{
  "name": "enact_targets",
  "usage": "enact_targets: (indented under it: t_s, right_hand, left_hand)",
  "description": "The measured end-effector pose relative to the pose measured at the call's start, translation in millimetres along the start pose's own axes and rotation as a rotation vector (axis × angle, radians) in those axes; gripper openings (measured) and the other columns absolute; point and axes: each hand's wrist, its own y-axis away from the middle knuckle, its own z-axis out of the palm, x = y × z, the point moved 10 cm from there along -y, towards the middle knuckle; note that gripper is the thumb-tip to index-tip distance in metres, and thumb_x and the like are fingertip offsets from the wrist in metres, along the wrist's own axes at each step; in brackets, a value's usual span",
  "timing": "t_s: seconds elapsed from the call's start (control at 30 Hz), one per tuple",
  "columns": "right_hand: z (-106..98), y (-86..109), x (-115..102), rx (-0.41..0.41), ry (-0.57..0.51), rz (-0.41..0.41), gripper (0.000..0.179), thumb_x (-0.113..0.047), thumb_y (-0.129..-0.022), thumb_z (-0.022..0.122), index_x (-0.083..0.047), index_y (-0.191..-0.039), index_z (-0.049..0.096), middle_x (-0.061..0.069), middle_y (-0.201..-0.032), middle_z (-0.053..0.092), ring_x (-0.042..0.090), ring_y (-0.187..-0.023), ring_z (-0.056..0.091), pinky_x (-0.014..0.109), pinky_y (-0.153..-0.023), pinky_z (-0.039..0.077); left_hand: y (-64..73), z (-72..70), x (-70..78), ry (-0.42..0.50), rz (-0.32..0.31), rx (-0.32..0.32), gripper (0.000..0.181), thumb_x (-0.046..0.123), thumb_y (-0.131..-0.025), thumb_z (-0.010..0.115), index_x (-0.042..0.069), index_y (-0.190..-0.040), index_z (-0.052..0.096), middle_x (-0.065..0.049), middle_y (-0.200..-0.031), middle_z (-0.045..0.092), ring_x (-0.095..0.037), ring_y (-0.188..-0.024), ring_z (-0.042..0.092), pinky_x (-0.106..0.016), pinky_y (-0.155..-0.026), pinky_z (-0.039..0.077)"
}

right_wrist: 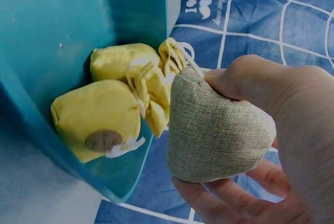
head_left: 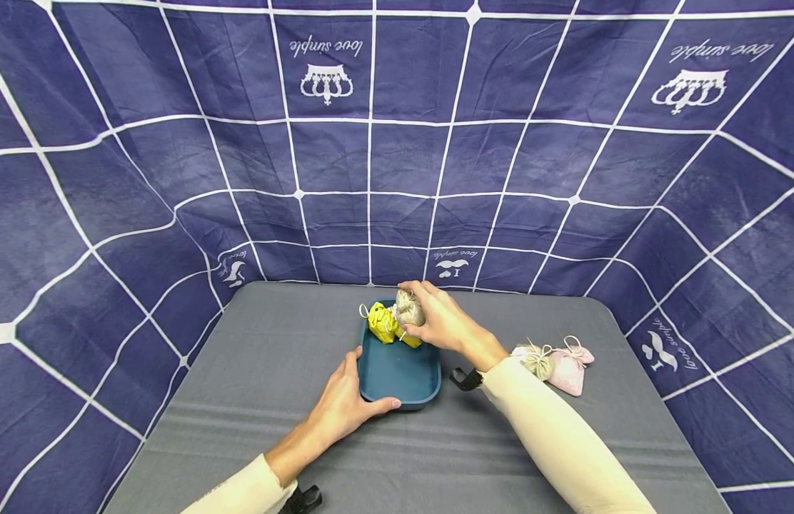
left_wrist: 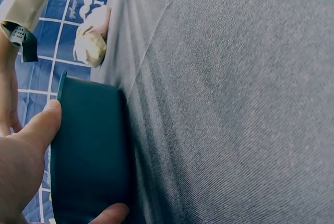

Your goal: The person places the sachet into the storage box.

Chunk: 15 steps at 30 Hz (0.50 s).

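In the right wrist view my right hand point(right_wrist: 292, 130) grips a grey-green linen drawstring pouch point(right_wrist: 216, 130) between thumb and fingers. That pouch overlaps the far end of a blue plastic tub point(head_left: 400, 375) in the head view. Two yellow drawstring pouches point(right_wrist: 99, 114) with white cords lie inside the tub's far end; the held pouch partly covers one from above. My left hand point(head_left: 345, 403) holds the tub's near left corner, thumb at the front rim and fingers along the left side.
Right of the tub, behind my right forearm, lie a beige pouch point(head_left: 537, 360) and a pink pouch point(head_left: 569, 371), side by side on the grey tabletop point(head_left: 294, 321). A blue cloth with white grid lines point(head_left: 410, 157) hangs around the table's back and sides.
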Motion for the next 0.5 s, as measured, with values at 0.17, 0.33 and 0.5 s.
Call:
enact_targets:
  t_s: [0.17, 0.33, 0.5]
  right_hand:
    - [4, -1.5, -8, 0.013, -0.025, -0.025, 0.075, -0.018, -0.093, 0.097, -0.005, -0.157, 0.061, 0.018, -0.134, 0.074, 0.03, -0.113, 0.076, 0.047, -0.098, 0.067]
    - [10, -4.0, -15, 0.013, -0.06, -0.042, 0.072, -0.016, -0.092, 0.097, -0.006, -0.154, 0.062, 0.016, -0.135, 0.075, 0.028, -0.117, 0.076, 0.044, -0.099, 0.067]
    - [16, -6.6, -22, 0.002, -0.08, -0.06, 0.071, -0.015, -0.091, 0.097, -0.005, -0.151, 0.062, 0.016, -0.138, 0.075, 0.029, -0.119, 0.076, 0.045, -0.101, 0.067]
  left_hand:
    - [2.8, -0.1, -0.5, 0.005, -0.011, 0.017, 0.12, 0.051, -0.077, 0.111, -0.008, -0.161, 0.048, -0.031, -0.165, 0.06, -0.052, -0.141, 0.07, -0.063, -0.117, 0.06]
    - [3.6, 0.0, -1.6, 0.009, -0.016, 0.023, 0.117, 0.052, -0.077, 0.111, -0.007, -0.157, 0.05, -0.031, -0.161, 0.062, -0.051, -0.137, 0.071, -0.063, -0.115, 0.06]
    - [2.5, -0.3, -1.1, 0.013, -0.009, 0.028, 0.114, 0.049, -0.077, 0.111, -0.008, -0.154, 0.05, -0.032, -0.16, 0.062, -0.052, -0.135, 0.071, -0.063, -0.113, 0.06]
